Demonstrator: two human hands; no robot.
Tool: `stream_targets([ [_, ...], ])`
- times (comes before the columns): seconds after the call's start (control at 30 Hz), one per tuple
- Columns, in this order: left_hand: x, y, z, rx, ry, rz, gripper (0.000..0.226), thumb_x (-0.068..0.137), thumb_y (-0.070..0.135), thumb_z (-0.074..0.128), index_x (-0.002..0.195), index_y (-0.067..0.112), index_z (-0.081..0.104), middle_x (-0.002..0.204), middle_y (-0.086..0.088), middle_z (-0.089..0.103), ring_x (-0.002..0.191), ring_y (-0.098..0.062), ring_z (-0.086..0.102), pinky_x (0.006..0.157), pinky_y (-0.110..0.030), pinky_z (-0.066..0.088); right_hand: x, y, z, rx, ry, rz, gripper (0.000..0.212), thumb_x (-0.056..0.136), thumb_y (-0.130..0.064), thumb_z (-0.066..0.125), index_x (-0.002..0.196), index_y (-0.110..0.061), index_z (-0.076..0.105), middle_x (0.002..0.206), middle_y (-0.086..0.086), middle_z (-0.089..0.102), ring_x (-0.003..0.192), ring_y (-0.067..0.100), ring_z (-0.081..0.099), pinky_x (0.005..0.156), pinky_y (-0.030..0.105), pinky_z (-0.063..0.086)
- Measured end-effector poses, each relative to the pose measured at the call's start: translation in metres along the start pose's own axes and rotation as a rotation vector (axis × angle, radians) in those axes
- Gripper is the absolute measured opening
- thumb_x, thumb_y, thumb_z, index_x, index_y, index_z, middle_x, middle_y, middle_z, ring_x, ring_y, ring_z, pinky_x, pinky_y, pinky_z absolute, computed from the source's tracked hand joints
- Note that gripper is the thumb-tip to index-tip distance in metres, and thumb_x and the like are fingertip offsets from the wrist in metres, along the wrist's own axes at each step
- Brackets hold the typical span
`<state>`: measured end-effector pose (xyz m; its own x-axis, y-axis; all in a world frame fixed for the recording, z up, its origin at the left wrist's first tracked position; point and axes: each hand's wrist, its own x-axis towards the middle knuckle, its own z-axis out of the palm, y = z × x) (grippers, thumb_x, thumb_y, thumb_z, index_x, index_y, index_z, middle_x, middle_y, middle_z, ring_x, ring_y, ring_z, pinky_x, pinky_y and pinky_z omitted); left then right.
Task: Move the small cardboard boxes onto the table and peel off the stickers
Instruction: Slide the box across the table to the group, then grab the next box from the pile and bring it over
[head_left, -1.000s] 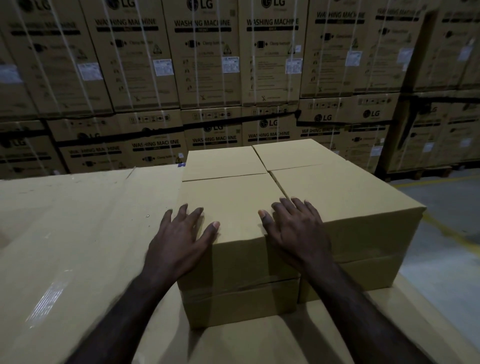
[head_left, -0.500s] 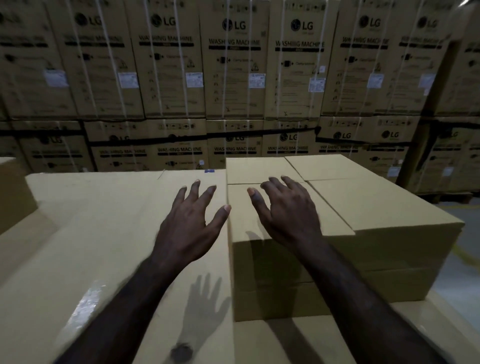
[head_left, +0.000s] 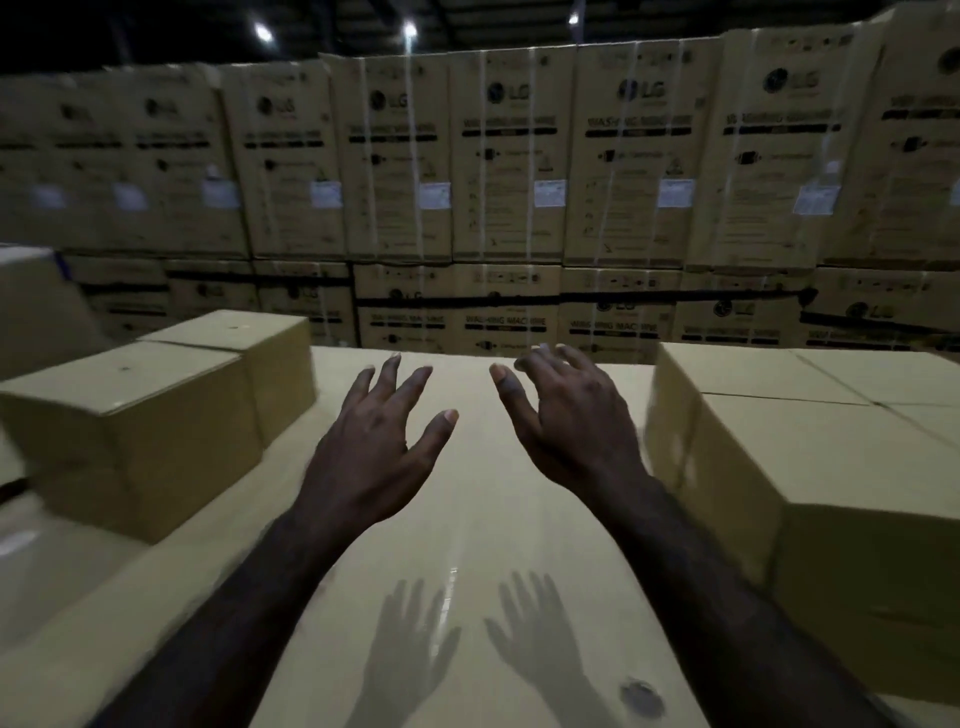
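My left hand (head_left: 382, 444) and my right hand (head_left: 569, 421) hover side by side over a wide flat cardboard surface (head_left: 467, 525), fingers spread, holding nothing. Their shadows fall on the cardboard below. A stack of plain small cardboard boxes (head_left: 831, 447) stands to the right of my right hand, not touched. Another pair of plain small boxes (head_left: 145, 410) sits to the left of my left hand, also apart from it. No sticker shows on the visible faces.
A wall of tall strapped LG washing machine cartons (head_left: 509, 171) fills the background, with white labels on them. A further box edge (head_left: 31, 301) shows at far left. A dark round mark (head_left: 641, 699) lies on the cardboard near me.
Both hands left the top of the right-hand box stack and swung left over the flat surface. The view panned left and up, bringing the left boxes into sight.
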<state>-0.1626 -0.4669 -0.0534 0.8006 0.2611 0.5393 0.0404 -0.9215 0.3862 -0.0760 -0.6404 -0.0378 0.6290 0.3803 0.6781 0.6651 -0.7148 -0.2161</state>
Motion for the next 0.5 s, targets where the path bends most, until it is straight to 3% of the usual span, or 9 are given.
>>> stream_targets([
  [0.2, -0.023, -0.082, -0.063, 0.087, 0.029, -0.146, 0.062, 0.092, 0.063, 0.036, 0.149, 0.04, 0.023, 0.161, 0.011, 0.009, 0.148, -0.014, 0.004, 0.113, -0.048, 0.025, 0.019, -0.098, 0.047, 0.109, -0.029, -0.088, 0.052, 0.099, -0.054, 0.031, 0.103, -0.015, 0.066, 0.11, 0.001, 0.068, 0.123, 0.027, 0.051, 0.092, 0.037, 0.043],
  [0.33, -0.034, -0.125, -0.094, 0.114, 0.065, -0.225, 0.07, 0.086, 0.068, 0.03, 0.149, 0.04, 0.023, 0.161, 0.008, 0.011, 0.148, -0.015, 0.007, 0.115, -0.047, 0.023, 0.032, -0.146, 0.073, 0.178, -0.098, -0.144, 0.051, 0.099, -0.054, 0.032, 0.105, -0.016, 0.065, 0.112, 0.001, 0.067, 0.127, 0.026, 0.047, 0.091, 0.037, 0.043],
  [0.5, -0.037, -0.171, -0.115, 0.174, 0.087, -0.303, 0.064, 0.093, 0.06, 0.038, 0.15, 0.036, 0.025, 0.161, 0.007, 0.011, 0.148, -0.015, 0.007, 0.116, -0.047, 0.022, 0.049, -0.192, 0.108, 0.264, -0.145, -0.213, 0.049, 0.1, -0.053, 0.033, 0.111, -0.017, 0.064, 0.117, 0.002, 0.066, 0.13, 0.025, 0.045, 0.092, 0.038, 0.042],
])
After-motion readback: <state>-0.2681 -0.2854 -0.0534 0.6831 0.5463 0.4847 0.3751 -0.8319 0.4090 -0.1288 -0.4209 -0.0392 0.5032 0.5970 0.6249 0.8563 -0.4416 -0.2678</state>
